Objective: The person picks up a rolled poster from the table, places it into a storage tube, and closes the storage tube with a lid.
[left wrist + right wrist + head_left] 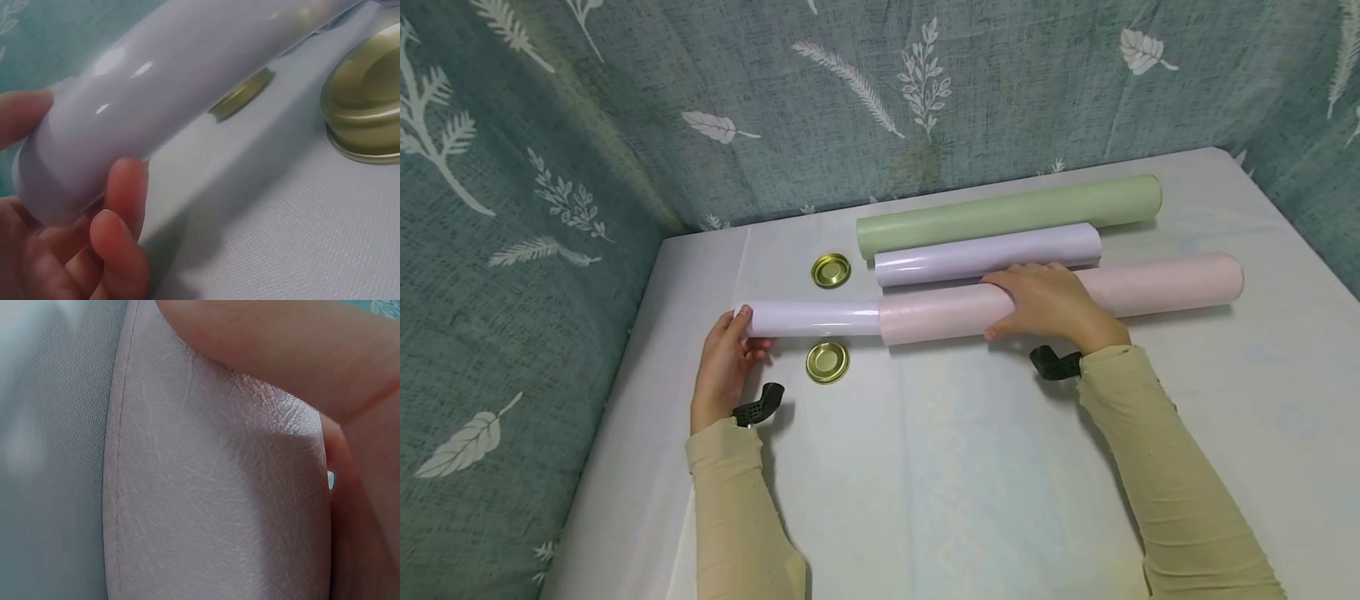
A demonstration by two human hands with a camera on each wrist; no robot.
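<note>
A glossy pale lavender tube (816,318) lies lengthwise, its right end meeting the open left end of a pink leather-textured tube (936,315). How far it reaches inside is hidden. My left hand (721,367) holds the lavender tube's left end, thumb on one side and curled fingers on the other, as the left wrist view also shows on the tube (137,94). Over the middle of the pink tube, my right hand (1048,304) grips from above, thumb on the near side. The right wrist view shows the pink surface (187,487) with a stitched edge.
Two round gold lids (831,270) (827,362) lie on the white-covered table (1000,467), one on each side of the lavender tube. Behind the pink tube are a second lavender tube (988,255) and a green tube (1007,217). Leaf-patterned green cloth (820,108) hangs behind the table.
</note>
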